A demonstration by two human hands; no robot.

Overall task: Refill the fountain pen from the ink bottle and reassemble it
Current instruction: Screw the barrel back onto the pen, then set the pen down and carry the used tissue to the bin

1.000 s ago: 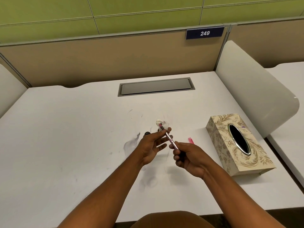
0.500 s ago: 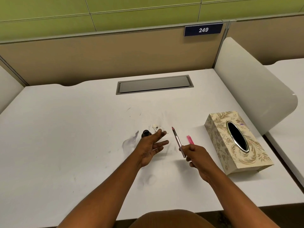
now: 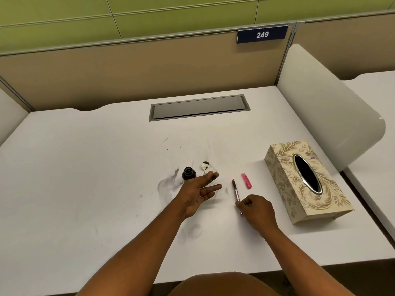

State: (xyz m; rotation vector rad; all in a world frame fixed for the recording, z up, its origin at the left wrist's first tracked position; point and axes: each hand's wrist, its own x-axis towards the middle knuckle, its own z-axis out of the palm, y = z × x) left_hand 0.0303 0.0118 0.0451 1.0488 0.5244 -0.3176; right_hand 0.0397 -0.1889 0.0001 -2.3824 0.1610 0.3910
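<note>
My right hand [image 3: 255,212] pinches the rear end of the slim pink fountain pen section [image 3: 236,191], whose nib points away from me, low over the white desk [image 3: 85,189]. A pink pen part [image 3: 246,180] lies on the desk just right of the nib. My left hand [image 3: 197,193] hovers open, palm up, fingers spread. Just beyond its fingertips stands the small dark ink bottle [image 3: 189,173], uncapped, with an ink-stained crumpled tissue [image 3: 207,167] and what looks like the dark cap beside it.
A cream floral tissue box [image 3: 284,174] sits at the right. A grey cable hatch [image 3: 198,107] is set into the desk at the back. Ink smudges [image 3: 168,184] mark the desk left of my left hand. White dividers flank the desk.
My left hand let go of the pen and the tissue, which now lies by the bottle. My right hand carried the pen to the right and lower, toward the desk.
</note>
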